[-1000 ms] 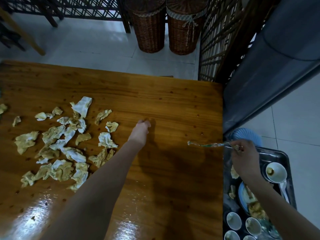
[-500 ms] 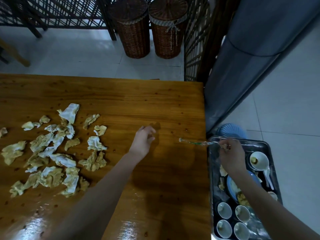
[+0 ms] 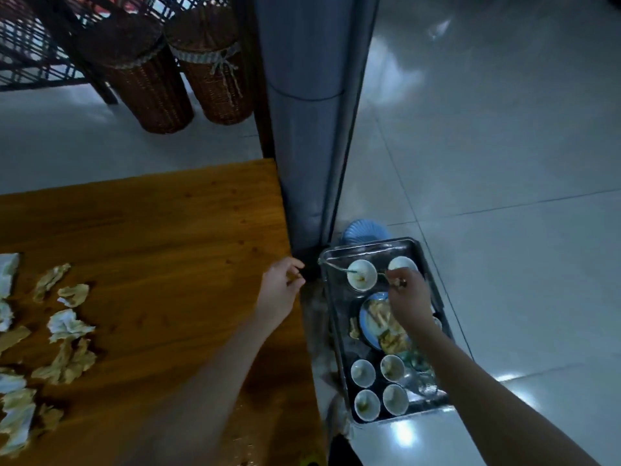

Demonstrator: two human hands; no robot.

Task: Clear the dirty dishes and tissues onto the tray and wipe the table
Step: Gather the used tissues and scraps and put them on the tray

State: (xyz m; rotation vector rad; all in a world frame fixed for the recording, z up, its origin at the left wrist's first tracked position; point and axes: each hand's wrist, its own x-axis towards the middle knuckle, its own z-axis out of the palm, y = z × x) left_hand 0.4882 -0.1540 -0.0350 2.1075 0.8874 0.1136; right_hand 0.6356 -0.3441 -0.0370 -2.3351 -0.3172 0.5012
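Observation:
A metal tray (image 3: 339,334) stands on the floor right of the wooden table (image 3: 161,237). It holds several white cups (image 3: 362,373), a blue plate (image 3: 366,322) with scraps, and two white bowls (image 3: 361,274). My right hand (image 3: 405,299) is over the tray and pinches a thin glass spoon (image 3: 336,266) whose tip reaches the tray's far left corner. My left hand (image 3: 280,290) hovers at the table's right edge, fingers loosely curled, holding nothing. Several crumpled, stained tissues (image 3: 69,326) lie on the left part of the table.
A grey padded column (image 3: 309,129) rises just behind the tray and table corner. Two wicker baskets (image 3: 188,72) stand on the tiled floor beyond the table. A blue ribbed object (image 3: 364,232) sits behind the tray. Glossy floor tiles spread to the right.
My right hand has carried the spoon rightward from above the table edge to over the tray. My left hand has drifted right to the table's edge. The view has swung toward the tray.

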